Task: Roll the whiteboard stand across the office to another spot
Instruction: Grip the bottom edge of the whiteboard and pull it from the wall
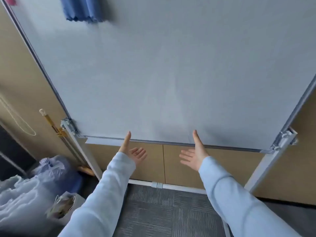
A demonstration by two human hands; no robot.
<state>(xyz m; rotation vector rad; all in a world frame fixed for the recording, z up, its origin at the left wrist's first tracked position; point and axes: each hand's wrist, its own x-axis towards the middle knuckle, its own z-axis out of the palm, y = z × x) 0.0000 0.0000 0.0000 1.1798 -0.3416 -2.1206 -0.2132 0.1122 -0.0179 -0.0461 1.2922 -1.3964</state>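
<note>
Both hands, left hand and right hand, are spread, holding nothing, near the whiteboard stand. It looks tall, stiff and tippy; grip its side uprights low

The whiteboard fills the upper frame, with your left hand and right hand just below its bottom edge, at centre. A cloth hangs at upper left; bags sit lower left, carpet beneath your arms.

One whiteboard stand, two hands, one blue cloth.
</note>
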